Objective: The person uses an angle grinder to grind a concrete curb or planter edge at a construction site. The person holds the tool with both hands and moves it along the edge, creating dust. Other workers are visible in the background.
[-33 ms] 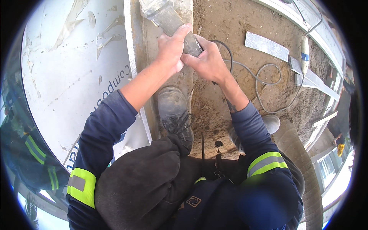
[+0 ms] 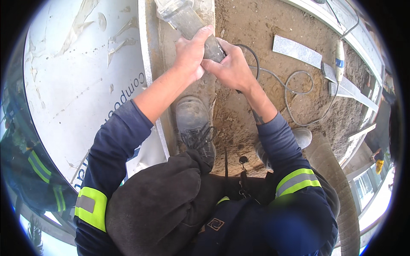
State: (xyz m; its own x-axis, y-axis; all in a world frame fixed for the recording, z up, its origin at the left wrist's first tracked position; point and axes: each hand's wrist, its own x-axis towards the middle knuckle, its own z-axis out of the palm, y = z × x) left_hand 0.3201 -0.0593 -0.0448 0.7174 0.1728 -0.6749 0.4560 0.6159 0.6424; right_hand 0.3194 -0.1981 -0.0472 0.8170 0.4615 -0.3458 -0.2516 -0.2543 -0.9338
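Note:
Both my hands are wrapped around a dusty grey corded power tool [image 2: 190, 24] at the top of the view. Its shape resembles an angle grinder, and its head points to the upper left, partly cut off by the picture's edge. My left hand [image 2: 188, 56] grips the body from the left, thumb laid along the top. Close beside it, my right hand [image 2: 232, 67] closes around the rear end, its thumb meeting the left hand. A black cord [image 2: 255, 53] curves out beyond the right hand. Below the tool runs a dusty concrete ledge [image 2: 168, 55], next to a metal edge strip.
A white panel [image 2: 85, 85] with printed lettering and peeling film stands at the left. Sandy ground [image 2: 252, 25] holds a coiled grey cable [image 2: 290, 91], a pale power tool [image 2: 340, 62] and metal offcuts [image 2: 297, 50]. My dusty boot [image 2: 192, 115] rests on the ledge.

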